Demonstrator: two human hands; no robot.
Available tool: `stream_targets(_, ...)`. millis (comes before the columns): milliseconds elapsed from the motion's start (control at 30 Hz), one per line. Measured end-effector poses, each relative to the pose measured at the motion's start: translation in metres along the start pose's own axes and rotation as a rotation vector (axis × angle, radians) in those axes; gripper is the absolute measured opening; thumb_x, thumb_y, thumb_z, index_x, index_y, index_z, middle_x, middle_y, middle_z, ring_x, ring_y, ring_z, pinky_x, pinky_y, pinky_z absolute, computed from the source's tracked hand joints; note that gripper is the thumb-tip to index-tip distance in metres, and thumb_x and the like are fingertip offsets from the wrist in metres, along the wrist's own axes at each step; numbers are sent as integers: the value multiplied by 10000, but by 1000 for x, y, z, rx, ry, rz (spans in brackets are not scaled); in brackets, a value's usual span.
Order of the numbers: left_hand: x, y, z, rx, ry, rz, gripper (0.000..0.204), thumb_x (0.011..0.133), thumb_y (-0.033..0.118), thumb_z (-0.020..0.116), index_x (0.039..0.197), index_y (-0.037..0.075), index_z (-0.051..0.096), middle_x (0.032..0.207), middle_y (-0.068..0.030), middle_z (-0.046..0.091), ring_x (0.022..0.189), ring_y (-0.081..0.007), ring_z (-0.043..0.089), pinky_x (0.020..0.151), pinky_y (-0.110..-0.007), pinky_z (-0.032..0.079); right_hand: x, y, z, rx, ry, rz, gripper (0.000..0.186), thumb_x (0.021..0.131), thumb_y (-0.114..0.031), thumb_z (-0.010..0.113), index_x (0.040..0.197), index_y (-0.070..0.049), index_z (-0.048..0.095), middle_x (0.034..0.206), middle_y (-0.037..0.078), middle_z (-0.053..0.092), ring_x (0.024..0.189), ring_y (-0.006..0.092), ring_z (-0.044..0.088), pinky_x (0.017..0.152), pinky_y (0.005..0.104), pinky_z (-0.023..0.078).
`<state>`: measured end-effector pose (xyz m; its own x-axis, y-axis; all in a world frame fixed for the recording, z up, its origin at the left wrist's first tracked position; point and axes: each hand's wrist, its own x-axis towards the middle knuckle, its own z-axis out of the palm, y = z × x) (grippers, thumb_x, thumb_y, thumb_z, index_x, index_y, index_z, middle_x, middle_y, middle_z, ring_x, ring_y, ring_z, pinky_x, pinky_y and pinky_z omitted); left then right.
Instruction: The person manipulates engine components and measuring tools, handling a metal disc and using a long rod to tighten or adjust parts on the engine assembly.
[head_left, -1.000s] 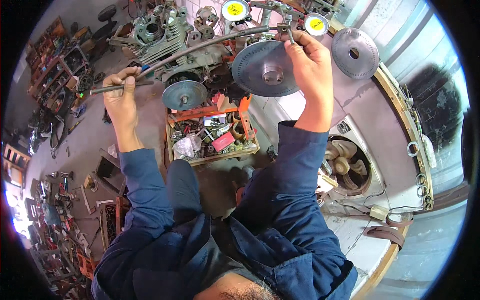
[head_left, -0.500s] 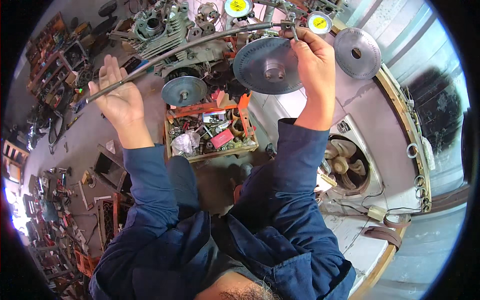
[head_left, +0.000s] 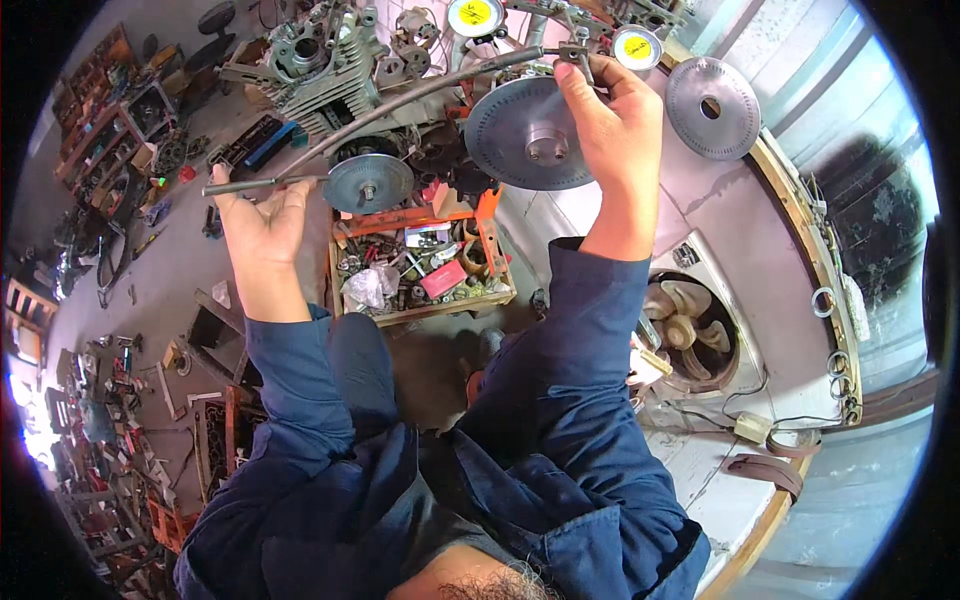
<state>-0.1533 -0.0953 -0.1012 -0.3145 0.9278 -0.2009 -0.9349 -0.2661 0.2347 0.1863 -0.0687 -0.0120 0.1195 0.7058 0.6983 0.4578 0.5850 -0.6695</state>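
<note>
My right hand is raised over a large graduated metal disc. Its thumb and fingers pinch a small clamp block with a bolt, at the far right end of a long thin metal rod. That rod slants down leftward toward my left hand, palm up with fingers curled. Across the left fingers lies a short rod piece with a thicker dark sleeve; whether it joins the long rod, I cannot tell. A smaller graduated disc sits just right of its thin tip.
Below the discs stands a wooden box full of small parts. A finned engine casing lies at the back. To the right are another holed disc, dial gauges and a fan set in the white bench. Tools and parts litter the left floor.
My left hand has moved right and slightly down, and its fingers have curled. The rod's left section now lies nearly level, at an angle to the long rod. My right hand has shifted slightly left.
</note>
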Motion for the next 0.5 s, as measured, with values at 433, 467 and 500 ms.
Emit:
stream_targets(433, -4, 6, -17, 11, -47, -103, 1228, 850, 499, 803, 1477, -214, 26, 1576, -371, 137, 1515, -485, 136, 1280, -563, 106, -9, 3, 22, -115, 205, -13, 229, 907, -198, 748, 971, 22, 746, 848, 167, 741, 748, 276, 703, 718, 362, 528)
stream_targets(467, -4, 5, -18, 9, -48, -118, 1236, 845, 495, 810, 1475, -218, 22, 1574, -371, 140, 1515, -487, 136, 1279, -560, 120, -9, 4, 25, -104, 243, -52, 228, 907, -203, 747, 963, 17, 746, 851, 166, 737, 748, 283, 699, 717, 366, 527)
stream_targets(500, -3, 4, -19, 8, -50, -134, 1244, 839, 491, 817, 1472, -222, 18, 1572, -370, 144, 1514, -489, 137, 1279, -557, 134, -10, 5, 25, -93, 282, -91, 227, 907, -209, 746, 956, 13, 747, 853, 164, 734, 748, 291, 695, 715, 371, 526)
